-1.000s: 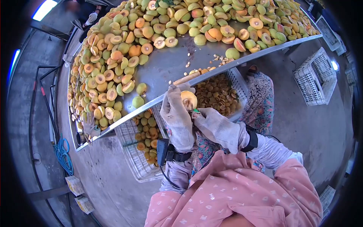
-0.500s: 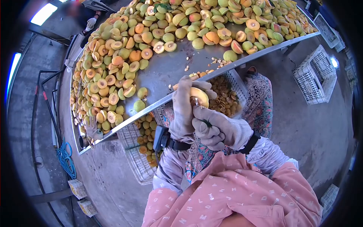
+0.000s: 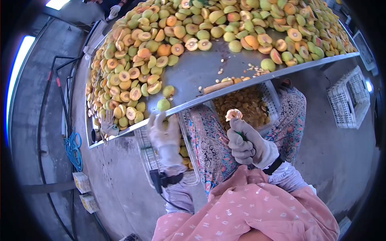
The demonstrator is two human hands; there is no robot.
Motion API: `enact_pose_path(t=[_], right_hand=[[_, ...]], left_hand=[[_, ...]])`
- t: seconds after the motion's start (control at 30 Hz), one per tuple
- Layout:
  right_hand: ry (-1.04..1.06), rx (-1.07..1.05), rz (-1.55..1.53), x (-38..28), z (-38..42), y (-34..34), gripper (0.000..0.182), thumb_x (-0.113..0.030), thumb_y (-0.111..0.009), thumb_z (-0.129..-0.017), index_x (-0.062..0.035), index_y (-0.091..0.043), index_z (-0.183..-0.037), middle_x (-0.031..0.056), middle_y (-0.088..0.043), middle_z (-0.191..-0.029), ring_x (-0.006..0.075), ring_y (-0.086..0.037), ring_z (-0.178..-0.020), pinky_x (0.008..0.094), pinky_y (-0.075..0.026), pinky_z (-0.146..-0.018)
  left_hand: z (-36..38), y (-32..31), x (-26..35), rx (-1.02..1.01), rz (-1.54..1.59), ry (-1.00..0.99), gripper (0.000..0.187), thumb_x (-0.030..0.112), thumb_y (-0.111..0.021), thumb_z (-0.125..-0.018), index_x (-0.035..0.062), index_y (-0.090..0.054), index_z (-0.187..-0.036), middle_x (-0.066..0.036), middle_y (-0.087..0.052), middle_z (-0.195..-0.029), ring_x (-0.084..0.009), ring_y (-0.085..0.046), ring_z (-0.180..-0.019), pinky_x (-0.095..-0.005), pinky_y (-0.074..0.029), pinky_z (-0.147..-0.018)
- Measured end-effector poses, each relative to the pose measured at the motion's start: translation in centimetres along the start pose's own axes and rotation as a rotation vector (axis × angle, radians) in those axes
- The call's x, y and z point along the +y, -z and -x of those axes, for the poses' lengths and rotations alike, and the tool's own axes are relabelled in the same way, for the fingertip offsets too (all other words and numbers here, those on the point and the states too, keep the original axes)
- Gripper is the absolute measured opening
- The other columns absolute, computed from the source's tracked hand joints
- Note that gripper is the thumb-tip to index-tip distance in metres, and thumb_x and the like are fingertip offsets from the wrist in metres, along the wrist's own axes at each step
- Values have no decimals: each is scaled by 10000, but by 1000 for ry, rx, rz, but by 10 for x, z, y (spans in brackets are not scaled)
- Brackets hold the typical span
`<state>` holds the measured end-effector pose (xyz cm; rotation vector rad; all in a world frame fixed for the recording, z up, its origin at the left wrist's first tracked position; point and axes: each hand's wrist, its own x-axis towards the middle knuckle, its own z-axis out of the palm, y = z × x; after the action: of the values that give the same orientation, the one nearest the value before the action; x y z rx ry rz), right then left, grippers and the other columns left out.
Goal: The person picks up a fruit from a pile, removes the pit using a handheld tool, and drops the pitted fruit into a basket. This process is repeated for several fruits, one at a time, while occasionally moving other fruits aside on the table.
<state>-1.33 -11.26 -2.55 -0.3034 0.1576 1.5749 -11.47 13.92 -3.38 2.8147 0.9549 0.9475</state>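
My left hand [image 3: 165, 134], in a pale glove, is over the crate [image 3: 146, 160] beneath the table edge. Its fingers look spread, though motion blurs them, and a yellowish-green patch shows between them. In front of my lap, my right hand [image 3: 247, 144] is closed round a small tool with a bit of green [image 3: 242, 135] showing between the fingers. A pale orange, torn-looking piece of fruit [image 3: 234, 115] sits at the tool's end, hiding the tip. Halved peaches [image 3: 134, 94] cover much of the metal table [image 3: 193, 64].
Below the table edge, a second crate [image 3: 273, 100] holds pits and scraps [image 3: 241, 104]. A wooden stick [image 3: 217, 87] lies along the edge, near loose kernels. A glove [image 3: 108, 125] rests at the left corner. Another person's gloved hand [image 3: 114, 12] shows beyond. A white crate [image 3: 349, 98] stands right.
My hands have separated. The left has moved left and down from the peach half to over the crate; the right has moved right, with a piece of fruit at the tool's end. The view has shifted.
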Motion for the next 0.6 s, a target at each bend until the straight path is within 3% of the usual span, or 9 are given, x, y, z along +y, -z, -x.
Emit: enact_pose_path(t=[0.07, 0.1, 0.13, 0.23, 0.3, 0.37, 0.4, 0.47, 0.6], right_hand=[[-28, 36, 53, 4, -8, -5, 563, -510, -337, -1050, -176, -494, -626, -63, -355, -439, 85, -253, -307, 254, -232, -287], [-110, 83, 64, 3, -14, -1, 536, -466, -337, -1053, -175, -490, -629, -65, -346, -438, 82, -261, -311, 251, -234, -294], [-128, 84, 23, 3, -18, 1, 518, -456, -352, -1045, -175, -488, -631, -67, -340, -434, 82, -267, -312, 253, -229, -296], [-95, 228, 29, -2, -25, 3, 489, -456, -387, -1024, -177, -483, -635, -70, -328, -430, 81, -271, -313, 261, -217, -301], [-43, 321, 19, -7, -23, 18, 469, -485, -429, -1006, -182, -473, -651, -63, -359, -476, 81, -311, -357, 258, -244, -337], [101, 332, 10, 1, -15, 32, 405, -475, -487, -999, -182, -489, -719, -43, -442, -580, 90, -409, -455, 235, -304, -402], [190, 429, 92, 1, -7, 12, 371, -457, -508, -996, -167, -503, -764, -41, -456, -603, 99, -420, -459, 238, -302, -402], [138, 311, 145, -5, -9, 21, 387, -431, -461, -1022, -140, -493, -769, -50, -414, -561, 89, -393, -452, 249, -311, -405], [241, 477, 331, -27, -8, 20, 403, -427, -411, -1026, -118, -490, -779, -54, -366, -560, 88, -318, -438, 268, -297, -401]], left_hand=[[2, 14, 77, -353, 1335, 446, 472, 104, -600, -952, 24, -488, -1403, -66, -576, -1171, -132, -572, -927, -252, -513, -800], [16, -25, 73, -364, 786, -37, 563, 117, -591, -961, 23, -383, -1476, -78, -577, -1183, -136, -583, -925, -264, -509, -835], [9, -29, 96, -721, 1237, 233, 670, 166, -695, -909, 16, -387, -1485, -190, -495, -1361, -280, -509, -1220, -384, -400, -1056], [-15, -25, 103, -484, 780, -275, 626, 169, -690, -912, 21, -412, -1452, -181, -571, -1260, -282, -524, -1212, -407, -408, -1042], [-31, -19, 90, -597, 1212, 516, 625, 194, -712, -890, 11, -433, -1420, -169, -625, -1151, -308, -619, -1052, -412, -482, -938], [-62, -63, 22, 41, 305, -119, 531, 225, -752, -840, 15, -575, -1294, -183, -663, -1043, -342, -652, -813, -431, -525, -739], [-75, -58, 8, -209, 342, 260, 509, 342, -769, -815, 17, -637, -1183, -217, -664, -1050, -374, -648, -881, -464, -519, -773], [-91, -74, -34, -407, -96, 331, 654, 640, -693, -772, 52, -684, -1059, -197, -700, -974, -391, -664, -941, -474, -515, -814], [-107, -80, -32, -733, -235, 318, 680, 692, -678, -747, 72, -707, -1023, -196, -720, -1003, -376, -692, -961, -467, -536, -812]])
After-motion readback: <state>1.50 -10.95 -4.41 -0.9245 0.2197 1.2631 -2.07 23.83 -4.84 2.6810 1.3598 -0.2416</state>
